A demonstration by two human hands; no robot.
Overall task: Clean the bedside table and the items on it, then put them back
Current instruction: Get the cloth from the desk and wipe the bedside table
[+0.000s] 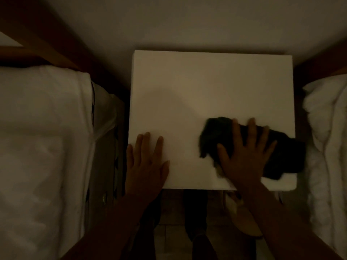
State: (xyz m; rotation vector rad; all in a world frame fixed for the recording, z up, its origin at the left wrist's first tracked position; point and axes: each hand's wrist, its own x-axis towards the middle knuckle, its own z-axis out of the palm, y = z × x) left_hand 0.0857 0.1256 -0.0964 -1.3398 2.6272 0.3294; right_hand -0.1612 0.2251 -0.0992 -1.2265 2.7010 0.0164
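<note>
The white square bedside table point(206, 87) fills the middle of the dim view, and its top is bare apart from a dark cloth point(281, 154). The cloth lies at the near right corner and hangs a little over the right edge. My right hand point(246, 154) presses flat on the cloth with the fingers spread. My left hand point(146, 162) rests flat on the near left corner of the table, fingers apart, holding nothing.
A bed with white sheets point(41, 139) runs along the left. White bedding point(326, 139) lies to the right. A plain wall point(187, 21) stands behind the table. Below the front edge are tiled floor, my legs and a tan object point(242, 220).
</note>
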